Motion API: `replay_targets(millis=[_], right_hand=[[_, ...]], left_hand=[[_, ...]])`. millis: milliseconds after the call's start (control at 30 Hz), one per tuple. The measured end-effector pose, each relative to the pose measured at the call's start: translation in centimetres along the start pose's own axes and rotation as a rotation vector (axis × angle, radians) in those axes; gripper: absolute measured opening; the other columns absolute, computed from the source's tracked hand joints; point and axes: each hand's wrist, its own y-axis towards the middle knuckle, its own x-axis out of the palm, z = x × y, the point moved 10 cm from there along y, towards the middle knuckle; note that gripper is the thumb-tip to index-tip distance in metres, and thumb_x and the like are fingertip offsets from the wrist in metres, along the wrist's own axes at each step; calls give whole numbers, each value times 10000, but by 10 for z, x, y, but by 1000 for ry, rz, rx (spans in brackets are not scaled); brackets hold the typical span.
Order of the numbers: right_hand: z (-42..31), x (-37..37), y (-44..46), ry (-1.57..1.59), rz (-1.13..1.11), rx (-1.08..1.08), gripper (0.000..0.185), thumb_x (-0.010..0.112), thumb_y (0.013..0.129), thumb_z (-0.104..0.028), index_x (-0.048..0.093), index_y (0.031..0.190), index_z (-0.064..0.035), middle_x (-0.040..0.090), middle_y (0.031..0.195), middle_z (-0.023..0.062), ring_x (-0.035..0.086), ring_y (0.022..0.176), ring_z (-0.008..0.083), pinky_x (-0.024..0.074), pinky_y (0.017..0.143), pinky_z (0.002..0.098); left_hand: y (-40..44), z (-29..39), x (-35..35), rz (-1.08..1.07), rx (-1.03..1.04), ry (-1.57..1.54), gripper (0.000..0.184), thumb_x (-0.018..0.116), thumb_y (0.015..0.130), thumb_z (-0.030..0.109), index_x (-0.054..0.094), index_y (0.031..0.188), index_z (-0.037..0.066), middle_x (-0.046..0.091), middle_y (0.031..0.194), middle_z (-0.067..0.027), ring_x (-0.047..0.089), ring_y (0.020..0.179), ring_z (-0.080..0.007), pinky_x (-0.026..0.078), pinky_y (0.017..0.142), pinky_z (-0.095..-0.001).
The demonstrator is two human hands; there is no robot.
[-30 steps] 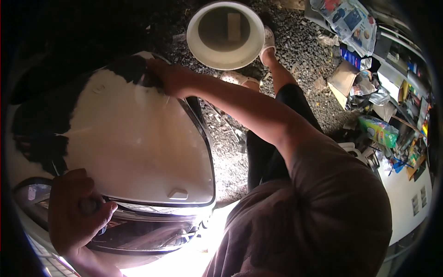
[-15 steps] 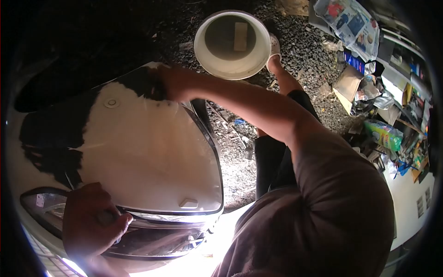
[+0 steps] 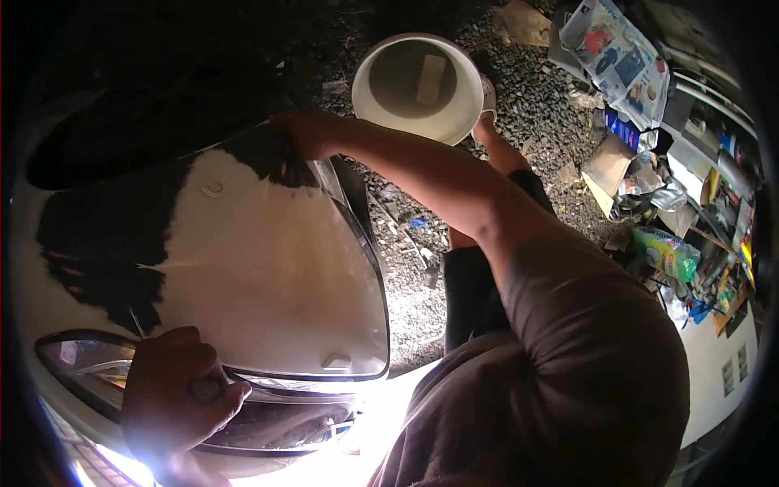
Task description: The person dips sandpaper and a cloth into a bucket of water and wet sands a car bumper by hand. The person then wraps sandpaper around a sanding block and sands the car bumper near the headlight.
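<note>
Your pale panel [image 3: 268, 252] lies on the left, just beside your body, with a dark patch [image 3: 109, 243] along its far left side and a smaller dark patch [image 3: 272, 158] at the upper edge. Your right hand [image 3: 312, 136] reaches across to that smaller patch and meets the panel near its corner; whether its fingers are spread or pinching anything, you cannot tell. Your left hand [image 3: 178, 390] sits beside the lamp [image 3: 73, 353], fingers curled and thumb out; the round shape near the thumb may be something gripped or only a shaded hollow.

Lay the right hand flat to the curve, press evenly and go lightly where the panel turns at its edge. Brace gently with the left, off the lamp's lens.

Your right fingertips are in shadow, the upper left is nearly black, and glare washes out the bottom. Your forearm passes in front of the bucket's [image 3: 410, 122] near side; the block [image 3: 431, 79] inside it shows dimly.
</note>
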Motion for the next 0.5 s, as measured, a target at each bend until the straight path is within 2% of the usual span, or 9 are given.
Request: replay_targets(millis=[67, 100, 167, 267, 300, 367, 433, 500], right_hand=[[4, 13, 13, 10, -176, -5, 739, 631, 995, -288, 295, 1638, -152, 414, 1612, 208, 512, 1407, 398, 486, 1106, 463], [-2, 20, -4, 9, -185, -1, 739, 631, 995, -288, 295, 1638, -152, 414, 1612, 208, 512, 1407, 398, 486, 1106, 463], [-29, 0, -54, 86, 103, -102, 605, 555, 1037, -291, 369, 1591, -132, 465, 1569, 219, 573, 1337, 416, 511, 1072, 466], [-28, -6, -49, 17, 116, -74, 577, 551, 1046, -312, 405, 1562, -99, 477, 1556, 239, 591, 1311, 426, 522, 1053, 467], [-9, 8, -8, 57, -44, -71, 649, 538, 1054, -326, 308, 1624, -115, 366, 1625, 273, 548, 1374, 416, 504, 1090, 457], [2, 7, 24, -13, -93, -87, 683, 526, 1059, -350, 252, 1646, -135, 347, 1632, 279, 540, 1382, 418, 502, 1092, 458], [-6, 20, 6, -62, -167, -88, 717, 514, 1064, -374, 196, 1668, -154, 328, 1639, 285, 532, 1389, 419, 500, 1094, 459], [-30, -5, -49, 7, 50, -70, 711, 536, 1054, -388, 241, 1655, -150, 390, 1589, 291, 578, 1322, 438, 513, 1065, 479]], left_hand=[[-2, -7, -1, 7, -17, 7, 311, 894, 556, 159, 600, 623, 81, 515, 633, -86, 551, 571, -257, 412, 518, -399], [-3, -6, -1, 5, -17, -2, 311, 894, 556, 159, 600, 623, 81, 515, 633, -86, 551, 571, -257, 412, 518, -399], [-3, -4, 5, -43, -13, 125, 322, 898, 550, 165, 597, 630, 83, 530, 645, -88, 564, 574, -259, 428, 515, -396], [-4, -9, 10, -72, -92, -38, 300, 894, 523, 157, 614, 622, 113, 546, 640, -76, 570, 590, -274, 439, 554, -421], [-5, -10, 10, -62, -89, -30, 300, 894, 523, 157, 614, 622, 113, 546, 640, -76, 570, 590, -274, 439, 554, -421], [-4, -3, 2, 45, 51, 46, 300, 889, 529, 165, 607, 614, 109, 551, 643, -74, 569, 588, -278, 438, 558, -427], [-2, 6, -2, 24, 9, 89, 302, 890, 540, 173, 609, 627, 105, 559, 652, -81, 568, 588, -276, 436, 555, -427], [-3, -2, 2, 18, -30, 111, 304, 890, 552, 181, 611, 641, 100, 567, 662, -87, 568, 588, -275, 434, 552, -428]])
